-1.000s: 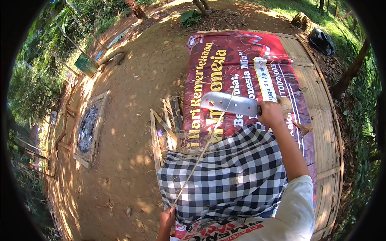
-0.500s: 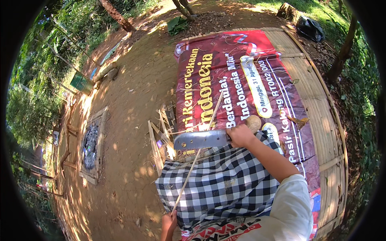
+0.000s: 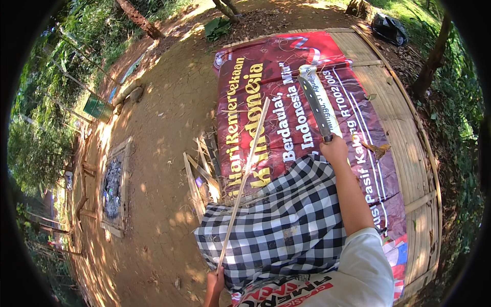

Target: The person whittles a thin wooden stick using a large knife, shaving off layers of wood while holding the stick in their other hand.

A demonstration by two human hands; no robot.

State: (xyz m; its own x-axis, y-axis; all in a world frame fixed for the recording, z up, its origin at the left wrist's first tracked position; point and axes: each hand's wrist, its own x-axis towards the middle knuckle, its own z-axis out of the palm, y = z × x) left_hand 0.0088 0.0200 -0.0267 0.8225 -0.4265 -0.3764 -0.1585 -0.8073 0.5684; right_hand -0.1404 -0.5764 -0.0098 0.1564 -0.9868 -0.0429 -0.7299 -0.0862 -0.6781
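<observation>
My left hand point(image 3: 215, 281), low in the view, is closed around the near end of a long pale bamboo strip point(image 3: 247, 176). The strip slants up and away over my lap, its far end above the red banner. In my right fist point(image 3: 335, 150) is a machete with a broad, dark-spotted metal blade point(image 3: 316, 106). Its blade points away from me over the banner, apart from the strip. The fist hides the machete's handle. A black-and-white checkered cloth point(image 3: 276, 230) covers my lap.
A red printed banner point(image 3: 276, 123) lies over a bamboo platform point(image 3: 404, 138). Split bamboo pieces point(image 3: 197, 187) are heaped at the platform's left edge. On the dirt ground are a framed ash pit point(image 3: 113, 187) and a green can point(image 3: 97, 107). A black plastic bag point(image 3: 389, 29) lies far right.
My right hand has swung the machete off the strip, rightward and away, from lying crosswise to pointing forward. The strip's far end has shifted slightly left; my left hand still grips it.
</observation>
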